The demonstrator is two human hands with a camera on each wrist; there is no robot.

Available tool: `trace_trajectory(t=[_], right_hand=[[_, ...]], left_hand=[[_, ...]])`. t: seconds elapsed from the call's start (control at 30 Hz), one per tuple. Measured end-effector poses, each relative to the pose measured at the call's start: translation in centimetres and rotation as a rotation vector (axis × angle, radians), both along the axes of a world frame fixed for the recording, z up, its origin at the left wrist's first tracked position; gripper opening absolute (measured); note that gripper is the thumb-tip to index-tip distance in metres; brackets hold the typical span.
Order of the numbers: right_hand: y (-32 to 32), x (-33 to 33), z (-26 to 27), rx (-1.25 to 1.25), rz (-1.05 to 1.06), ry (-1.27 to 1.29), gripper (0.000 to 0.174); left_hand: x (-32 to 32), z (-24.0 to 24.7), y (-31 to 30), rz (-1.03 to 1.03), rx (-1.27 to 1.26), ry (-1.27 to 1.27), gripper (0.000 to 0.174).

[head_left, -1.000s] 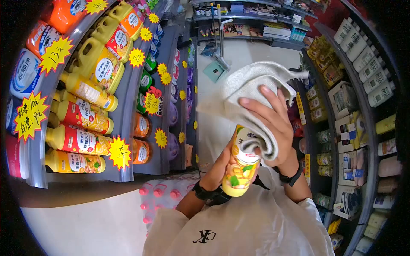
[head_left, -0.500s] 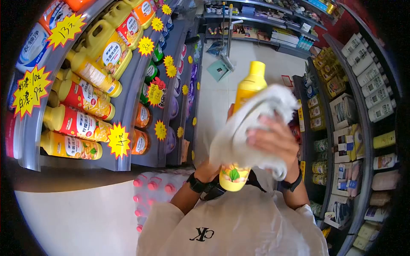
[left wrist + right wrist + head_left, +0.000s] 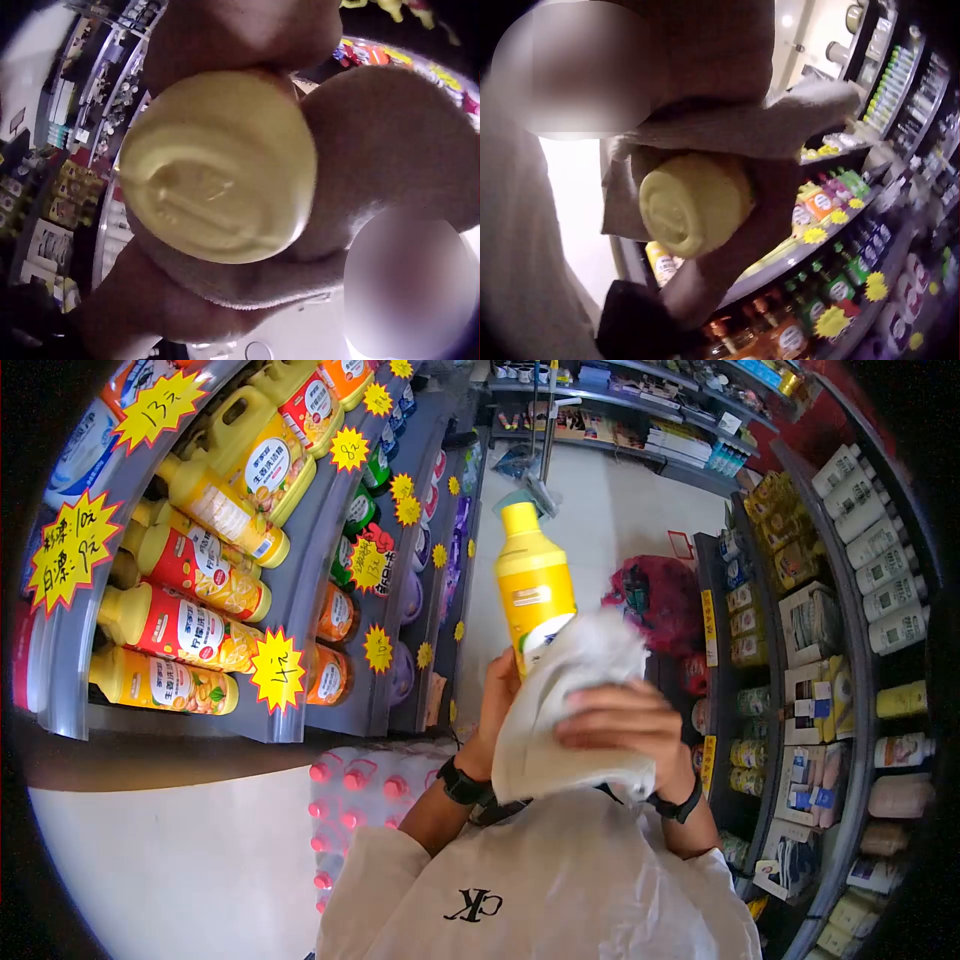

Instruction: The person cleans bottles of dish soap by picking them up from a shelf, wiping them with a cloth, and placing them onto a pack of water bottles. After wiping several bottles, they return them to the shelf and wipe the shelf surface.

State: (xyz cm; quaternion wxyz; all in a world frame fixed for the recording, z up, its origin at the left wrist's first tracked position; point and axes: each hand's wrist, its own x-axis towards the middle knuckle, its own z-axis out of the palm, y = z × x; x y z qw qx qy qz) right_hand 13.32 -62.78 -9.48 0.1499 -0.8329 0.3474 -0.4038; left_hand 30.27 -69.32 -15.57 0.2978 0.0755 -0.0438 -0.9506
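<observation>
A yellow dish soap bottle (image 3: 535, 585) is held upright and slightly tilted in front of the chest, its cap and shoulder bare. My left hand (image 3: 497, 700) grips it from the left side, partly hidden behind a whitish cloth (image 3: 540, 755). With my right hand (image 3: 625, 725), blurred in the head view, I hold that cloth against the bottle's lower front, fingers bent over it. The bottle's round base (image 3: 217, 165) faces the left wrist camera, with the cloth beside it. In the right wrist view the base (image 3: 694, 202) shows below a fold of cloth.
At left, a shelf (image 3: 275, 725) holds similar yellow bottles (image 3: 165, 680) and jugs behind star-shaped price tags. Another shelf (image 3: 775, 740) at right carries white bottles and packets. Pink-capped water bottles (image 3: 355, 780) stand on the floor; a dark red bag (image 3: 655, 600) lies ahead.
The cloth and right hand have moved from over the bottle's top down to its lower part, uncovering the cap and shoulder. My left hand still holds the bottle, which sits higher in view.
</observation>
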Motion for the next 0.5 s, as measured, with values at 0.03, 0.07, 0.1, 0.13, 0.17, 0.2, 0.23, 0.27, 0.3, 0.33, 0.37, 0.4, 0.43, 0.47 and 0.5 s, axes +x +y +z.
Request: trace_trajectory(t=[0.03, 0.07, 0.1, 0.13, 0.17, 0.2, 0.23, 0.27, 0.3, 0.33, 0.37, 0.4, 0.43, 0.47, 0.5], right_hand=[[-0.3, -0.2, 0.9, -0.045, -0.105, 0.045, 0.028], [-0.7, -0.3, 1.0, -0.075, -0.187, 0.021, 0.030], [-0.9, -0.2, 1.1, -0.105, -0.267, -0.002, 0.031], [-0.8, 0.2, 1.4, -0.120, -0.322, 0.032, 0.033], [-0.8, 0.9, 2.0, -0.135, -0.376, 0.066, 0.034], [-0.6, 1.3, 2.2, -0.151, -0.430, 0.101, 0.036], [-0.1, 1.4, 2.1, -0.120, -0.399, 0.143, 0.039], [0.5, 1.8, 1.4, -0.085, -0.281, 0.144, 0.039], [1.0, 2.3, 0.6, -0.048, -0.166, 0.143, 0.039], [1.7, 2.6, 0.1, 0.006, -0.071, 0.159, 0.038], [2.3, 3.0, -0.2, 0.058, 0.024, 0.173, 0.037], [2.5, 3.2, -0.5, 0.106, 0.120, 0.187, 0.037], [2.5, 2.9, -0.6, 0.091, 0.159, 0.158, 0.034], [2.4, 2.3, -0.7, 0.077, 0.201, 0.130, 0.032], [2.3, 1.6, -0.9, 0.065, 0.248, 0.102, 0.030]], left_hand=[[-0.1, 0.2, 0.0, 0.019, -0.001, -0.001, 0.053], [-1.0, -7.2, 0.7, 0.041, -0.172, -0.126, 0.047], [-0.9, -2.3, 1.3, 0.127, -0.254, -0.005, 0.041], [-1.1, -2.4, 1.5, 0.084, -0.456, -0.169, 0.041], [-1.2, -2.1, 2.1, 0.094, -0.404, -0.171, 0.041], [-1.3, -1.9, 2.8, 0.106, -0.353, -0.172, 0.041], [-1.2, -1.8, 3.1, 0.087, -0.322, -0.190, 0.041], [-1.2, -1.7, 3.2, 0.074, -0.312, -0.203, 0.041], [-1.1, -1.6, 3.3, 0.049, -0.308, -0.214, 0.041], [-1.0, -1.5, 3.2, 0.033, -0.303, -0.217, 0.041], [-1.0, -1.5, 3.0, 0.018, -0.300, -0.217, 0.041], [-0.9, -1.4, 2.8, 0.003, -0.303, -0.209, 0.041], [-0.9, -1.5, 2.7, -0.004, -0.296, -0.203, 0.041], [-1.0, -1.5, 2.2, -0.008, -0.280, -0.183, 0.041], [-0.8, -1.5, 1.9, -0.020, -0.271, -0.173, 0.041]])
